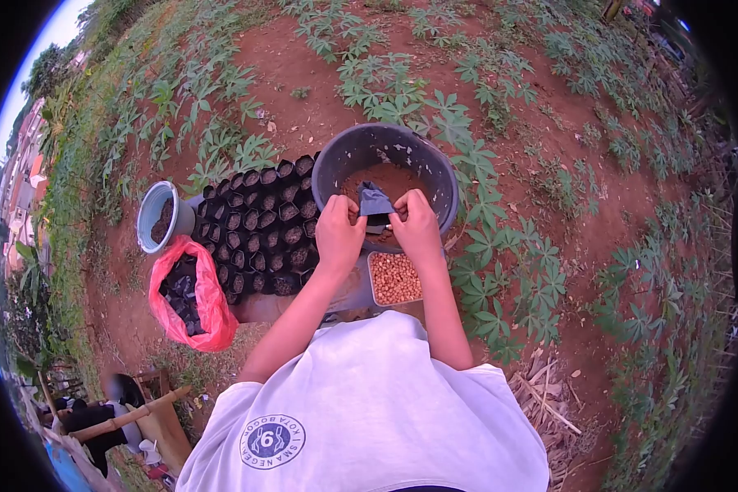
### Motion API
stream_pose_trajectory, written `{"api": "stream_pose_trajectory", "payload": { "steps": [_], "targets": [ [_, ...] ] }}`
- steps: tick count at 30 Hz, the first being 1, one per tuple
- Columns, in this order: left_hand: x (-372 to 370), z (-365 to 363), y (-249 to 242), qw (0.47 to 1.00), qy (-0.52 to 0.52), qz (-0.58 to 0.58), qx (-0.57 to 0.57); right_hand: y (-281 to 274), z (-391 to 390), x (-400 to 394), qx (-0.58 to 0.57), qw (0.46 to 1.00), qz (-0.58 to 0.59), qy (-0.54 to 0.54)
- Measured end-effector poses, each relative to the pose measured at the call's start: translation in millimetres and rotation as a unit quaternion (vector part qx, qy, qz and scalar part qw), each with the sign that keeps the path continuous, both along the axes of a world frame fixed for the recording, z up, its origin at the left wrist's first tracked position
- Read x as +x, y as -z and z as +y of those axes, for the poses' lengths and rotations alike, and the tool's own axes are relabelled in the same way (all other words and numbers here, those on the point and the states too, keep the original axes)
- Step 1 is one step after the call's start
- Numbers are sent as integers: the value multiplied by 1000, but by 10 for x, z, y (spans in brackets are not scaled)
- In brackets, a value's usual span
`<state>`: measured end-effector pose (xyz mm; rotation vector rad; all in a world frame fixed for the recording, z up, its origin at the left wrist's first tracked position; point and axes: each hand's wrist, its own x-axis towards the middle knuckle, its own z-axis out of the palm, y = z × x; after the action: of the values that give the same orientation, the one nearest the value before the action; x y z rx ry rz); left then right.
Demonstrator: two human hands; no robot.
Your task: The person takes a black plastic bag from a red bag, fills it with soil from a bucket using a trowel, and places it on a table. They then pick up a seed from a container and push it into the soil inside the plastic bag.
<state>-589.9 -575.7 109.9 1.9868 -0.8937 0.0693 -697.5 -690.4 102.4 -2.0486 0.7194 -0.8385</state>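
Between both hands is a small black plastic planting bag (375, 202), held over the large dark tub (328, 156). My left hand (340, 234) pinches the bag's left edge with closed fingers. On the opposite edge, my right hand (416, 228) grips it in the same way. Reddish-brown soil (398, 177) lies in the tub beneath the bag. Just below my right hand sits a square container of light-brown seeds or nuts (395, 279). To the left stand rows of black planting bags filled with soil (258, 221).
A light-blue bucket (185, 220) with dark contents is at the far left. In front of it, a red plastic bag (221, 324) holds black plastic bags. Leafy green plants (500, 287) grow in rows on the red soil around. Dry stalks (541, 394) lie at lower right.
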Motion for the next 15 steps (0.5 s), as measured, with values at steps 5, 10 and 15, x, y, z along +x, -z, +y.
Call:
{"api": "stream_pose_trajectory", "payload": {
  "steps": [5, 10, 15],
  "targets": [
    [44, -44, 133, 998, 13, -55, 2, 111, 4, 12, -10, 1000, 19, -15],
    [67, -105, 151, 984, 33, -149, 92, 219, -53, 20, -55, 998, 38, -22],
    [71, -171, 159, 969, 47, -204, 130, 279, -101, 11, -38, 998, 45, -39]
  ]
}}
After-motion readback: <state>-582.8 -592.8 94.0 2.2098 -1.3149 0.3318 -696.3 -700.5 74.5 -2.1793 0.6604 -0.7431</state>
